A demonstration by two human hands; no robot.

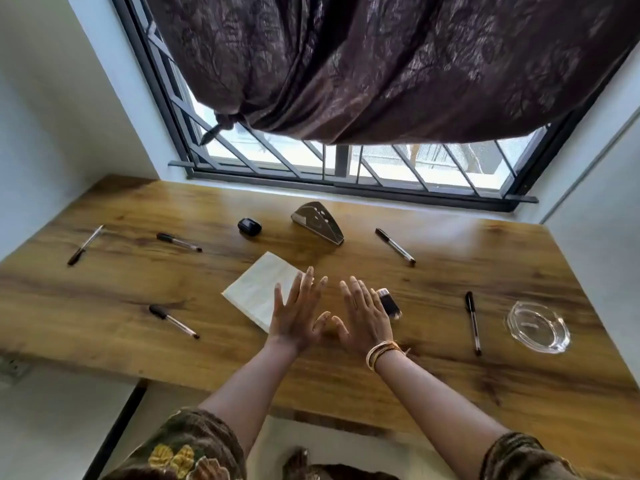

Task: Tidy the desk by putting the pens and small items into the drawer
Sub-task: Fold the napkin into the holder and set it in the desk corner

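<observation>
Several pens lie scattered on the wooden desk (346, 393): one at the far left (85, 244), one at the back left (178, 242), one at the front left (174, 321), one at the back right (395, 245) and one at the right (473, 322). A small dark lighter-like item (389, 303) lies just right of my right hand (363, 315). A small black case (249, 226) sits at the back. My left hand (298, 311) hovers over the corner of a white napkin (263, 291). Both hands are flat with fingers spread, holding nothing. No drawer is visible.
A metal napkin holder (318, 221) stands at the back middle of the desk. A glass ashtray (538, 326) sits at the right. A barred window and a dark tied curtain (381, 64) are behind the desk. A wall socket (12, 367) is at the lower left.
</observation>
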